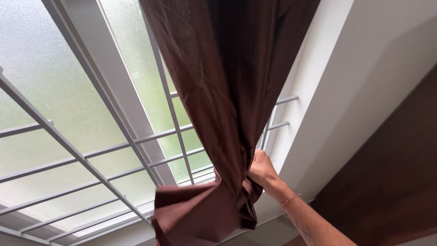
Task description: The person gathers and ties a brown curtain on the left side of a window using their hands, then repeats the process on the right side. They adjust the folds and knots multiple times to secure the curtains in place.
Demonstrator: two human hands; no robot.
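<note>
Bunching glossy brown curtain (227, 91), the right hand (260, 169) is clenched around its gathered folds.

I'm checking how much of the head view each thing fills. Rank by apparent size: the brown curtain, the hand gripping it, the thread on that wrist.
1. Brown curtain
2. Right hand
3. Wrist thread

One brown curtain (227, 91); one hand (261, 169); one window (54, 82) of two frosted panes; one white grille (91, 155); one red wrist thread (290, 200); one dark wood panel (396, 182).
</note>
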